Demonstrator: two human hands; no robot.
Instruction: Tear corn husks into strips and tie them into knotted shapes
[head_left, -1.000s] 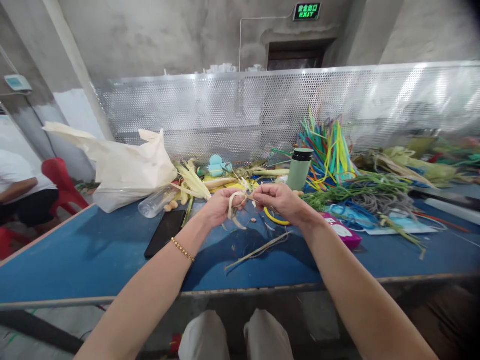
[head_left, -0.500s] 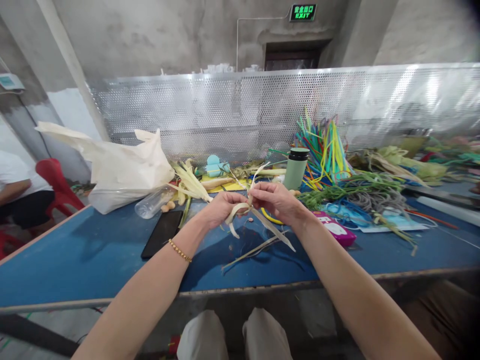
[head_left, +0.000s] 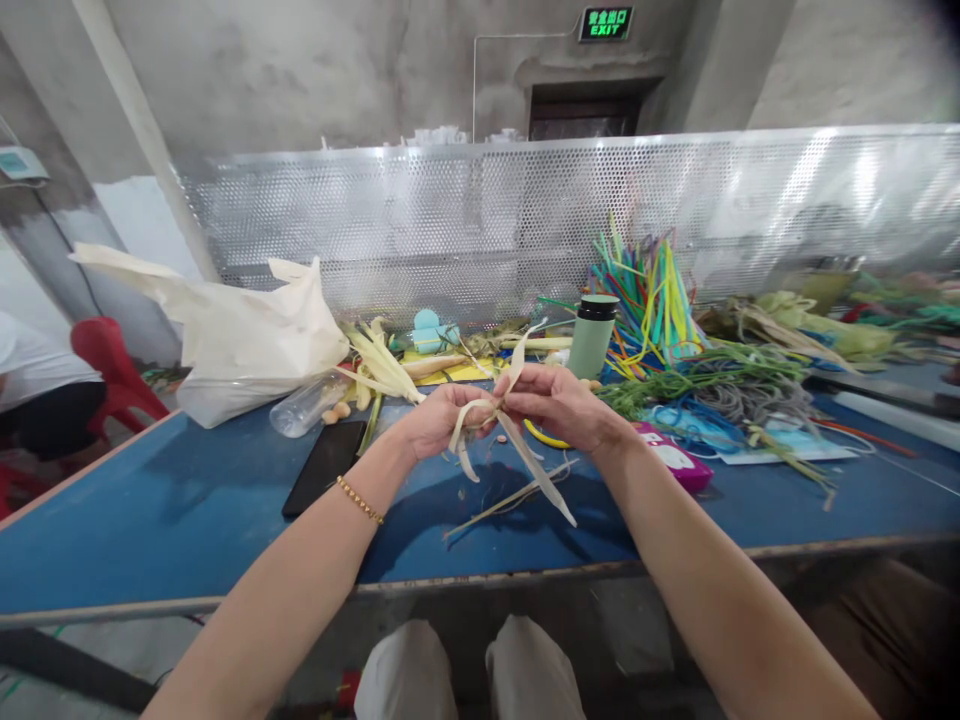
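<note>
Both hands meet above the blue table (head_left: 187, 520), working pale dried leaf strips (head_left: 525, 455). My left hand (head_left: 435, 420) is closed on a looped strip that curls down from its fingers. My right hand (head_left: 559, 405) pinches the crossing point of the strips; one long strip hangs down and to the right, another sticks up between the hands. A gold bead bracelet (head_left: 360, 500) sits on my left wrist. More thin strips (head_left: 502, 500) lie on the table under the hands.
A black phone (head_left: 322, 468), a clear bottle (head_left: 304, 402) and a cream bag (head_left: 240, 335) lie left. A green flask (head_left: 591, 335), coloured straws (head_left: 645, 290), green and grey cords (head_left: 720, 385) and a pink box (head_left: 675, 462) are right. A person sits by a red chair (head_left: 112, 370).
The hands drew a long strip out so it hangs down to the right. Over the last half second the hanging strip swung slightly left and the upright end rose.
</note>
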